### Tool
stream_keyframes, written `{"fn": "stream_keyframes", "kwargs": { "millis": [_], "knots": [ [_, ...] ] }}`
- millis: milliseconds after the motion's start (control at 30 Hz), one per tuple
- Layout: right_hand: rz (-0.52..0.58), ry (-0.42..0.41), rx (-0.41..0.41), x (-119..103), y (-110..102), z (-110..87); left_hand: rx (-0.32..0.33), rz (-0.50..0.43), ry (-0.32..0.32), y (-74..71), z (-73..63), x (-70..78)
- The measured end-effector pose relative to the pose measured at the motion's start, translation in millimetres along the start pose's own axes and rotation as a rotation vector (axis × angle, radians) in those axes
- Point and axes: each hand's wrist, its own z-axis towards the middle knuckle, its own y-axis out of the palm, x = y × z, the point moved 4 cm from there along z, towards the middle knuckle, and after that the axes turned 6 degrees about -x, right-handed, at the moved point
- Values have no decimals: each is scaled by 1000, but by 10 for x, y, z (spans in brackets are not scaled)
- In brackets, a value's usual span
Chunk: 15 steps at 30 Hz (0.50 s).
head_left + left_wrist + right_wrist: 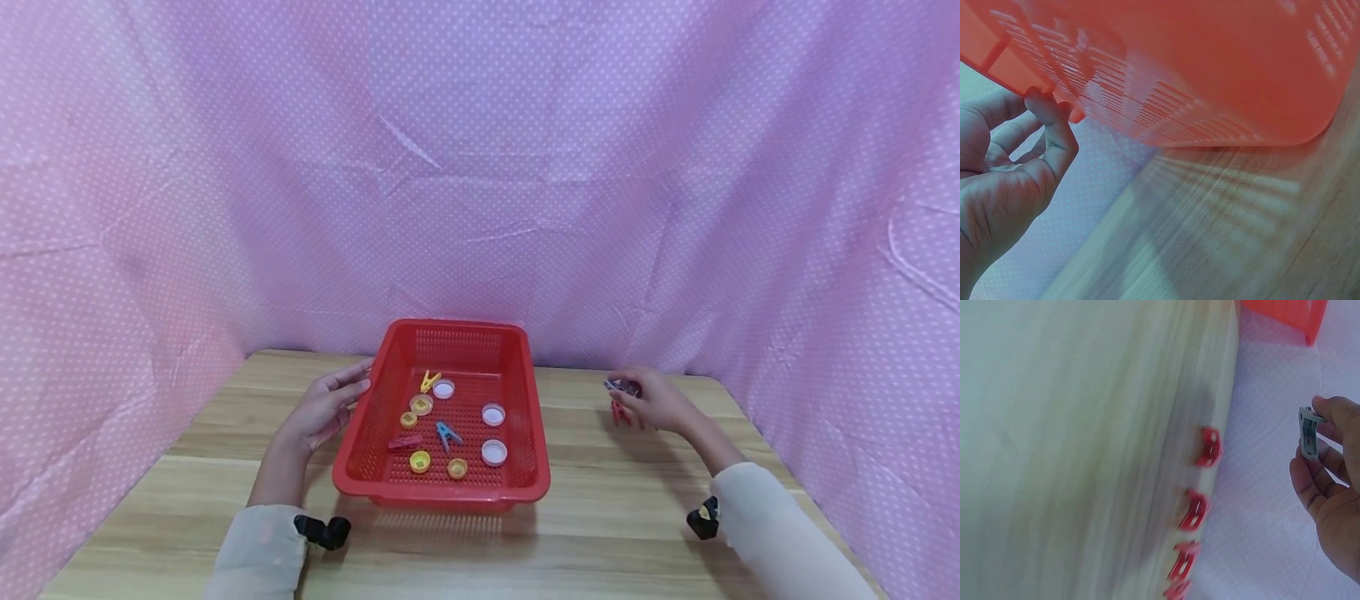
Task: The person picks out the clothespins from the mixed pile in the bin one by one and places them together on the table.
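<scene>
My left hand (pixel 324 408) is at the left side of a red plastic basket (pixel 536 417), its thumb and fingertips pinching the rim in the left wrist view. Inside the basket lie a yellow clothespin (pixel 430 382), a blue clothespin (pixel 448 433), a red clothespin (pixel 405 442) and several round caps, some yellow (pixel 420 461), some white (pixel 493 452). On the right, my right hand (pixel 652 402) pinches a grey-blue clothespin (pixel 1308 434) between thumb and fingers, above the table. Several red clothespins (pixel 1210 449) stand in a row below it.
A light wooden table (pixel 600 533) lies under the basket. Pink dotted cloth (pixel 480 208) hangs behind the table and at both sides. Black camera mounts sit on both wrists, the left one (pixel 322 531) near the basket's front corner.
</scene>
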Motion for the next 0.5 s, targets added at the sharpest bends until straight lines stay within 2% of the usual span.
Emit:
{"fn": "stream_keyframes", "kwargs": {
  "millis": [200,500],
  "knots": [
    [-67,-10,39,163,-95,-192,16,10,-9,6,3,7],
    [-181,58,43,409,-214,-577,10,-12,-10,18,9,-5]
  ]
}}
